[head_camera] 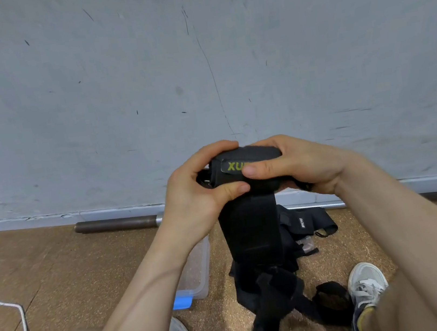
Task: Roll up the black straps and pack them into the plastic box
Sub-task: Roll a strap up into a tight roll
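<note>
Floor (58, 274), speckled brown, runs to a grey wall (195, 55) at its far edge, and a metal bar (115, 224) lies along that edge. Between the person's shoes and the far edge sits a heap of black straps (316, 220). Just left of the heap is the plastic box (199, 270), which looks open-topped. Its near end carries a blue clip (182, 302), and much of it is hidden under the left forearm. One strap (250, 231) is lifted off the floor, its long tail hanging down from a roll (255, 152) into the heap. The left hand (201, 193) and the right hand (296, 165) are both clamped on that roll, one at each end. Both thumbs press on the front face, beside and below a yellow-lettered label (233, 166). The main risk, I judge, is the tail. It drops straight into the tangle below, so more winding could drag a neighbouring strap up with it or snag there, and a jerk would loosen the turns. The roll may also slide out sideways if one thumb eases while the other turns, since the cloth looks soft and springy. A small dark bundle (331, 298) beside the right shoe (367, 285) lies loose on the floor and could be kicked away. The box looks shallow, so a slack, fat roll might not sit inside it.
</note>
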{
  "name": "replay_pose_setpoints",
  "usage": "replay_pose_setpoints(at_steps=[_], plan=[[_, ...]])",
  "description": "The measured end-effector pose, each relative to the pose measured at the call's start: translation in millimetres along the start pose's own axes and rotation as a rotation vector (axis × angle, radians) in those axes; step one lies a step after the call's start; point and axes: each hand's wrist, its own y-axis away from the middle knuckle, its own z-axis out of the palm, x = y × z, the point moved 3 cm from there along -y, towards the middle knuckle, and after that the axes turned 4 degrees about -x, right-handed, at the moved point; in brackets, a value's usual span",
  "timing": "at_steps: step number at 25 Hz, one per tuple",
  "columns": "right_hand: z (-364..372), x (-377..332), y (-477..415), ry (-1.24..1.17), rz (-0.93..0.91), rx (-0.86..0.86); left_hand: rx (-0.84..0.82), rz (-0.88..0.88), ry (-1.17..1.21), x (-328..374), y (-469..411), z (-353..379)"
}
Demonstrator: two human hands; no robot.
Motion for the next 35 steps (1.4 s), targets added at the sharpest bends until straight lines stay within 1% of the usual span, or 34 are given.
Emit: replay_pose_setpoints(at_steps=[2, 3, 5, 6, 7, 9, 12, 13, 15, 18, 21, 24, 26, 29, 30, 32, 33, 34, 35], plan=[[0, -2, -1, -0.126, -0.083, 0.025, 0.032, -0.068, 0.186, -8, -1, -1], [0, -3, -1, -0.177, -0.12, 0.04, -0.006, -0.146, 0.275, -14, -1, 0], [-3, -6, 2, -0.231, -0.159, 0.111, -0.203, -0.316, 0.335, -26, 2, 8], [-6, -7, 4, -0.229, -0.166, 0.159, -0.295, -0.371, 0.315, -33, 6, 11], [-8, -9, 6, -0.203, -0.171, 0.211, -0.347, -0.407, 0.292, -40, 8, 14], [-16, -11, 11, -0.045, -0.163, 0.356, -0.385, -0.469, 0.276, -50, 12, 18], [-33, -10, 15, 0.371, -0.144, 0.687, -0.408, -0.57, 0.229, -61, 18, 21], [-36, -8, 14, 0.463, -0.177, 0.757, -0.4, -0.581, 0.217, -62, 19, 22], [-38, -5, 12, 0.608, -0.243, 0.825, -0.381, -0.567, 0.228, -64, 18, 22], [-41, -8, 13, 0.703, -0.251, 0.904, -0.382, -0.555, 0.271, -66, 19, 20], [-41, -12, 17, 0.748, -0.271, 1.002, -0.484, -0.543, 0.294, -66, 24, 23], [-40, -15, 23, 0.758, -0.308, 1.115, -0.512, -0.569, 0.265, -64, 25, 18], [-38, -14, 24, 0.726, -0.301, 1.178, -0.482, -0.576, 0.162, -68, 25, 13], [-35, -10, 24, 0.619, -0.268, 1.241, -0.32, -0.625, -0.029, -92, 24, 9], [-34, -12, 26, 0.581, -0.296, 1.276, -0.269, -0.631, -0.155, -102, 26, 7], [-43, -21, 37, 0.508, -0.424, 1.383, -0.253, -0.605, -0.565, -122, 33, 2], [-51, -25, 41, 0.46, -0.48, 1.406, -0.243, -0.595, -0.718, -129, 38, -1], [-58, -26, 43, 0.386, -0.501, 1.379, -0.199, -0.591, -0.752, -133, 39, -3], [-60, -24, 42, 0.287, -0.48, 1.304, -0.151, -0.583, -0.707, -133, 36, -3]])
